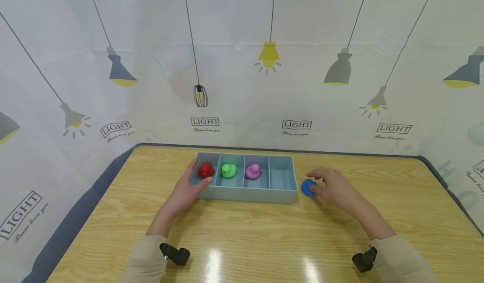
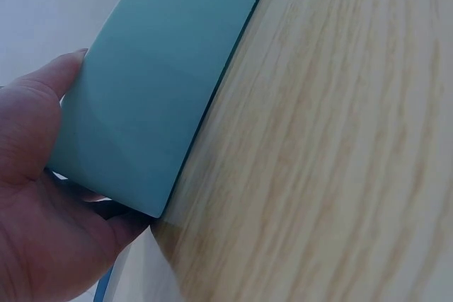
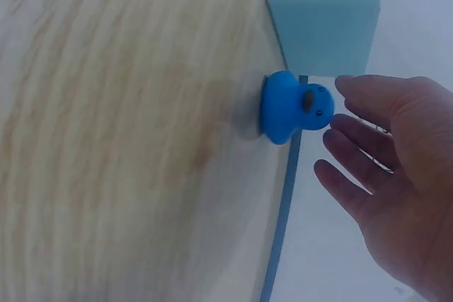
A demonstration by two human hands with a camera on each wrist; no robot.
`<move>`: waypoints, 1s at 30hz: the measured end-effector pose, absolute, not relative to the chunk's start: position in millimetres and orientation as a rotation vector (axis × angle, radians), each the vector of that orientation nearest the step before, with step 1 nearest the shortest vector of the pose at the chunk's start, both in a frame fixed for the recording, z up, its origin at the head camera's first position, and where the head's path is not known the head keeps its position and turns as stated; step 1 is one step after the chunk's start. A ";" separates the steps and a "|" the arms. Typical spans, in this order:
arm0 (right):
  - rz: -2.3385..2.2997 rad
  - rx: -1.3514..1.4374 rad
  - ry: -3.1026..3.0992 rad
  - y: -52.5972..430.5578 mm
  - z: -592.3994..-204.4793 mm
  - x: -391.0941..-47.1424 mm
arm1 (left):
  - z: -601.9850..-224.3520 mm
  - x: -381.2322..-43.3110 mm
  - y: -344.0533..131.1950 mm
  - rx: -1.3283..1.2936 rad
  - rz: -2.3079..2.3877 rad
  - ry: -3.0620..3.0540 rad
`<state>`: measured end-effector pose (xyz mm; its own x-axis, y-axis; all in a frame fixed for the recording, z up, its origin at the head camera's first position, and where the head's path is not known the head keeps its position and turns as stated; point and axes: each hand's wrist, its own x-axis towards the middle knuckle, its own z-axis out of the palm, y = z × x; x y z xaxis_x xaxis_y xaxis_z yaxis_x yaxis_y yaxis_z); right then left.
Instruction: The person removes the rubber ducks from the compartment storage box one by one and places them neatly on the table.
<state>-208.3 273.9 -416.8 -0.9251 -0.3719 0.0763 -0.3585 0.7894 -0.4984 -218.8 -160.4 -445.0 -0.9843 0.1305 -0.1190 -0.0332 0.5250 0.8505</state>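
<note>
A pale blue-green divided box (image 1: 245, 194) lies on the table with its compartments in a row. From the left, they hold a red toy (image 1: 206, 170), a green rubber duck (image 1: 228, 171) and a purple rubber duck (image 1: 253, 171); the rightmost is bare. My left hand (image 1: 189, 186) grips the box's left end, thumb at the front rim and fingers around the end wall. Just right of the box, a blue rubber duck (image 3: 282, 109) stands upright on the table. Over it is my right hand (image 1: 332, 189), fingers loosely spread, with fingertips close to the duck's head in the right wrist view.
The wooden table (image 1: 249, 241) has a dark blue edge along the back and sides. Behind it rises a pale wall covering (image 1: 234, 64) printed with hanging lamps. Each sleeve cuff carries a small black wrist camera (image 1: 180, 255).
</note>
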 end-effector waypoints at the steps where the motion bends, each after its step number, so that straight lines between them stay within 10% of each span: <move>1: -0.827 -0.611 2.953 273.2 -415.1 -208.8 | -445.1 -218.9 -160.5 0.084 1.451 2.594; 30: -0.974 -0.946 2.986 212.0 -394.2 -219.8 | -446.3 -219.3 -160.7 0.083 1.457 2.596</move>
<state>-219.8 212.0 -394.2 -0.8249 -0.4815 0.2960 -0.5635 0.6590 -0.4982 -219.3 -160.7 -446.3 -0.9851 0.1281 -0.1149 -0.0313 0.5231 0.8517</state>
